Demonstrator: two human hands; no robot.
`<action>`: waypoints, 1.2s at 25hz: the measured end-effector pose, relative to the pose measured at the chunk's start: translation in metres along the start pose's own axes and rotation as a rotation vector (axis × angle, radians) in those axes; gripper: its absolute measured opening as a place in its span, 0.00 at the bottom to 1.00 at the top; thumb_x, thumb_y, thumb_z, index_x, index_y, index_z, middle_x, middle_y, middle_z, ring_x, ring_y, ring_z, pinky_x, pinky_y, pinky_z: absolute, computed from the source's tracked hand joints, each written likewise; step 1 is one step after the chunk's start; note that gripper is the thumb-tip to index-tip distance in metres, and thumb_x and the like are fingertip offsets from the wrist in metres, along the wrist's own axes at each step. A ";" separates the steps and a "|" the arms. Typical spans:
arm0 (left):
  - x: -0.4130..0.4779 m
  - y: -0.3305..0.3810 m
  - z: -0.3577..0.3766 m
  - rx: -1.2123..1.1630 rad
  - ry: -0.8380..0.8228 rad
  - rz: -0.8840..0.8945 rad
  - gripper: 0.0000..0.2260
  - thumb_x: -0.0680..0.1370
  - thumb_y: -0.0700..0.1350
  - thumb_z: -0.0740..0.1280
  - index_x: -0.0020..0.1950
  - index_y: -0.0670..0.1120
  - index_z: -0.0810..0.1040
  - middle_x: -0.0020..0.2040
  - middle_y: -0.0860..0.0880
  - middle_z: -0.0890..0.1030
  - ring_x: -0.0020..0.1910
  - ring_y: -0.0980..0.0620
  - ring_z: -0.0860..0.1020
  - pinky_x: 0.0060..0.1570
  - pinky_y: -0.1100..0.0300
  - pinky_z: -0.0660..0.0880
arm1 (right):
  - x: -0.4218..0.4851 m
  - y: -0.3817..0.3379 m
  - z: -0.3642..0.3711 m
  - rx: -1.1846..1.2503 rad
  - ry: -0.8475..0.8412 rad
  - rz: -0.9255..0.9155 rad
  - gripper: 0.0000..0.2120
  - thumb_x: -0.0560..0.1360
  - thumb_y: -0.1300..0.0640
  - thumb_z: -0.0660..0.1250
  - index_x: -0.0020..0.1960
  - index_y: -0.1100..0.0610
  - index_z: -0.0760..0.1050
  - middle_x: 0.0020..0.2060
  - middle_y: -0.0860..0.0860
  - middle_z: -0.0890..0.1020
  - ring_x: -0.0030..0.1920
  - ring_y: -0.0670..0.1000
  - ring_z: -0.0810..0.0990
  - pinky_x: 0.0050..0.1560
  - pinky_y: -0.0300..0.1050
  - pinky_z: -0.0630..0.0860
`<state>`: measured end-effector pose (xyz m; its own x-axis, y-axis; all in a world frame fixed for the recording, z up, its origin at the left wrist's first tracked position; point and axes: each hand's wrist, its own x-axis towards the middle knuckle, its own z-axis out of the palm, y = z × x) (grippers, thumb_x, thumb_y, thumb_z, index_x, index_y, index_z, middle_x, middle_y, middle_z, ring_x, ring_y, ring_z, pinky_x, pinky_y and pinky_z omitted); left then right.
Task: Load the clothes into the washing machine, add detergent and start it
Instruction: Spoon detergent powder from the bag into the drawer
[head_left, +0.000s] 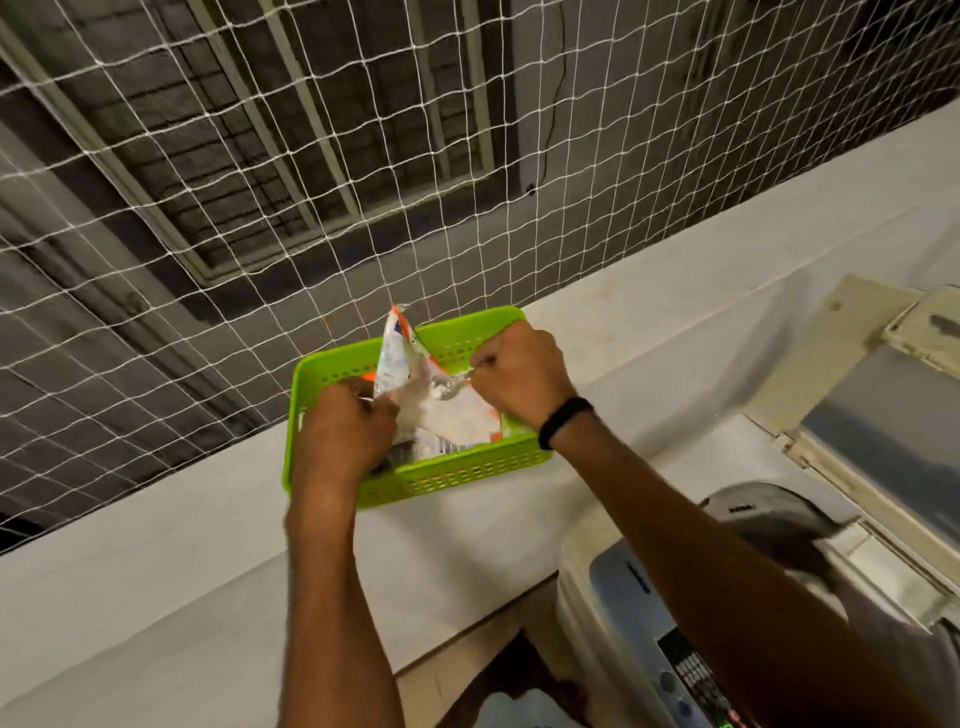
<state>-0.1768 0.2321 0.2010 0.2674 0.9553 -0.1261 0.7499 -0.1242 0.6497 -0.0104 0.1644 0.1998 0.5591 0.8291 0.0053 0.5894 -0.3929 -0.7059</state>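
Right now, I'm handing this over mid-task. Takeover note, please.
Left hand grips the detergent packet, which stands in the green basket on the ledge.
Right hand holds a spoon of white powder at the packet's mouth.
Washer is at lower right, lid up.
Done: powder scooped. The drum is too blurred to tell whether clothes are in.
Left: tip powder into the washer, close the lid, start it.
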 end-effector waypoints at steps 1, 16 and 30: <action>0.002 -0.003 0.003 0.033 -0.007 -0.004 0.06 0.77 0.50 0.68 0.43 0.49 0.81 0.40 0.43 0.84 0.40 0.42 0.83 0.44 0.49 0.80 | 0.004 -0.002 0.005 0.000 -0.020 -0.004 0.16 0.64 0.53 0.59 0.41 0.58 0.83 0.40 0.57 0.83 0.48 0.64 0.77 0.53 0.48 0.76; 0.002 -0.002 0.004 -0.007 0.097 0.011 0.06 0.78 0.49 0.67 0.44 0.48 0.78 0.40 0.43 0.84 0.43 0.39 0.81 0.47 0.50 0.78 | 0.004 -0.003 0.012 0.684 -0.292 0.395 0.10 0.69 0.67 0.57 0.38 0.73 0.75 0.25 0.59 0.79 0.28 0.60 0.82 0.43 0.64 0.81; -0.015 0.021 0.004 -0.283 0.280 0.113 0.18 0.76 0.34 0.63 0.65 0.47 0.76 0.53 0.50 0.81 0.51 0.51 0.79 0.48 0.61 0.71 | -0.029 0.015 -0.049 0.990 -0.140 0.443 0.11 0.75 0.74 0.55 0.48 0.76 0.76 0.35 0.62 0.81 0.29 0.54 0.83 0.31 0.41 0.82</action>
<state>-0.1625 0.2144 0.2139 0.1343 0.9808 0.1415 0.5187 -0.1912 0.8333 0.0104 0.1150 0.2237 0.4980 0.7556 -0.4255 -0.4128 -0.2250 -0.8826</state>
